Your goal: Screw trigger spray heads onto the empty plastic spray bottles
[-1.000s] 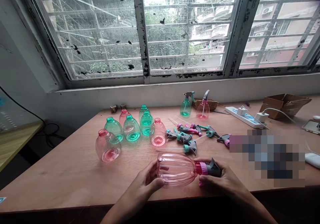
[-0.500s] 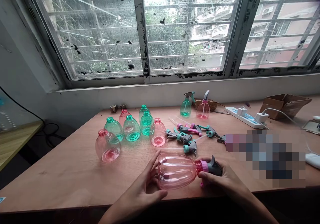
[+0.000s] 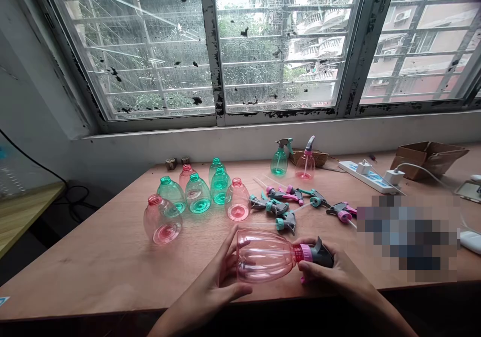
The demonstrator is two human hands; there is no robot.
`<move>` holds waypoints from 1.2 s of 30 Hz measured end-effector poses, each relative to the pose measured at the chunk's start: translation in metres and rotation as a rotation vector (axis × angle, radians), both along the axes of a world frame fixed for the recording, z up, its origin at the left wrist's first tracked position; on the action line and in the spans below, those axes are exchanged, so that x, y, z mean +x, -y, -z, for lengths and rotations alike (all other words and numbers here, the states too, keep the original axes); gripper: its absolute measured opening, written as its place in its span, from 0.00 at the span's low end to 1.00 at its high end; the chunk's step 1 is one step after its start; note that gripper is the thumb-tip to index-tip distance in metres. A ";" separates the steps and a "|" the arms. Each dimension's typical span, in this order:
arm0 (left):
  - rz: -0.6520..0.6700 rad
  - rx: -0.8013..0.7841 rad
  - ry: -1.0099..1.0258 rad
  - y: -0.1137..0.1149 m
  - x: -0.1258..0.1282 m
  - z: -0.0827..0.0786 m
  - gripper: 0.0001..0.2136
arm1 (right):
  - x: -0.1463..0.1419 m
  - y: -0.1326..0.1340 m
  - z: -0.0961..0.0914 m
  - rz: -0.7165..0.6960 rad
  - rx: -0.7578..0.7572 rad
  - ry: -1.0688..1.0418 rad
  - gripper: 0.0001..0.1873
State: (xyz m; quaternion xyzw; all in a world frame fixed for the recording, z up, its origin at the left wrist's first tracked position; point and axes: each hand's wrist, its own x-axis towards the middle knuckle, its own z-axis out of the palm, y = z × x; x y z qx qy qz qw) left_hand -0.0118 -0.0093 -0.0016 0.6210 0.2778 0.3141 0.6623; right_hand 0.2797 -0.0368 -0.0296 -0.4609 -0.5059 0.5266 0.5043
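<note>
"What have you got hold of?"

"My right hand (image 3: 340, 271) is curled round a grey spray head (image 3: 323, 255), thumb up by its pink collar (image 3: 305, 253). The collar sits on the neck of a clear pink bottle (image 3: 266, 263), which lies sideways between my hands, near the front edge of the table (image 3: 93, 272)."

"And your left?"

"My left hand (image 3: 215, 283) is spread loosely at the bottle's base, thumb clear of it. Some fingers are behind it; I can't tell whether they press on it."

"Which step would you call this?"

"Fitting the head onto the neck, I'd judge, and near its end, since the collar looks seated. I can't see whether it's tight."

"What does the next move call for?"

"A firm left grip around the body, so it can't spin, while my right turns the collar."

"What's beyond your hands?"

"Just past the bottle, a loose sprayer top (image 3: 287, 222) with its tube pointing left; more tops (image 3: 276, 206) lie behind it. To the left, uncapped bottles (image 3: 198, 196), pink and green, stand in a cluster. At the back, a green sprayer (image 3: 279, 162) and a pink sprayer (image 3: 304, 165) stand with their heads on."
</note>
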 end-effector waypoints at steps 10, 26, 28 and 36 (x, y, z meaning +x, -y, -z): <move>0.048 0.040 -0.056 0.002 -0.003 -0.002 0.46 | -0.001 0.001 -0.002 0.017 0.000 0.022 0.24; 0.021 0.145 -0.163 0.006 -0.011 0.001 0.45 | 0.000 0.000 -0.001 0.001 -0.016 0.012 0.25; 0.022 0.127 -0.207 0.006 -0.012 -0.001 0.50 | 0.000 0.001 0.001 -0.003 -0.037 -0.023 0.25; 0.050 0.103 -0.173 0.000 -0.013 0.000 0.48 | 0.000 0.002 -0.001 -0.017 -0.066 -0.063 0.25</move>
